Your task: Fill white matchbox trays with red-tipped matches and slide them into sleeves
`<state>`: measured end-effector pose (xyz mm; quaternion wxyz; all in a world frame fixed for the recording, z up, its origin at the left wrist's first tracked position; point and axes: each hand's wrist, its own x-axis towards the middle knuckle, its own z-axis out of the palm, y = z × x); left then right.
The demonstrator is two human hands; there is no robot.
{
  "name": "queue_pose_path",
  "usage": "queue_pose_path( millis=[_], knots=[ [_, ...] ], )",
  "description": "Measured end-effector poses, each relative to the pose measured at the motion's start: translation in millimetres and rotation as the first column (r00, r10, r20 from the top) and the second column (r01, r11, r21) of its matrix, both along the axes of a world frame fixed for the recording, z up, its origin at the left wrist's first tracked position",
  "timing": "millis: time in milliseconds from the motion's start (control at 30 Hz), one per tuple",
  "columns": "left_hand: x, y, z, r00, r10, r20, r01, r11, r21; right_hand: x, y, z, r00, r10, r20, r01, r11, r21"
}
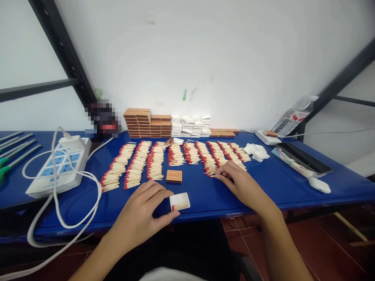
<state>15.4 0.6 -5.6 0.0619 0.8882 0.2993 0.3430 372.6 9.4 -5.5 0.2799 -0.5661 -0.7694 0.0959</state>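
Observation:
Between the thumb and index finger of my left hand (146, 207) is a white matchbox tray (184, 199), with some red-tipped matches lying along its near side. My right hand (234, 179) is at the front end of a row of matches (206, 158), its fingertips pinched on a match end. Several more rows of red-headed matches (137, 164) spread across the blue table (196, 183). An orange-brown matchbox sleeve (174, 176) sits just beyond the tray, apart from both hands.
Stacked brown matchboxes (148, 124) and white trays (191, 127) line the wall. At left lies a power strip (61, 166) with looping white cables. To the right are folded white papers (256, 151), a phone (304, 157) and a plastic bottle (295, 116).

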Motion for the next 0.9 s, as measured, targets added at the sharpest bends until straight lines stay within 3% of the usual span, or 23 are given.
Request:
queue_pose_path(
  millis=[133, 267, 433, 567, 733, 900],
  knots=[
    [0, -1, 0.5, 1.000, -0.003, 0.009, 0.002, 1.000, 0.004, -10, -3, 4.1, 1.000, -0.001, -0.001, 0.001, 1.000, -0.001],
    [2, -1, 1.8, 1.000, -0.001, 0.028, 0.001, 1.000, 0.013, -46, -20, 14.0, 0.999, 0.044, -0.025, -0.042, 0.996, 0.075],
    [3, 0, 3.1, 0.999, -0.012, 0.037, 0.011, 1.000, 0.025, -104, -41, 15.0, 0.971, 0.139, 0.194, -0.171, 0.973, 0.158],
    [3, 0, 2.5, 0.999, -0.016, 0.031, 0.016, 1.000, 0.017, -124, -45, 10.2, 0.935, 0.172, 0.310, -0.236, 0.955, 0.179],
    [2, -1, 0.6, 1.000, -0.013, 0.023, 0.013, 1.000, 0.011, -103, -43, 17.7, 0.978, 0.176, 0.112, -0.190, 0.972, 0.135],
    [1, -1, -1.1, 1.000, -0.001, 0.025, 0.001, 0.999, 0.035, -42, -18, 9.6, 0.998, -0.050, 0.046, 0.039, 0.978, 0.203]
  ],
)
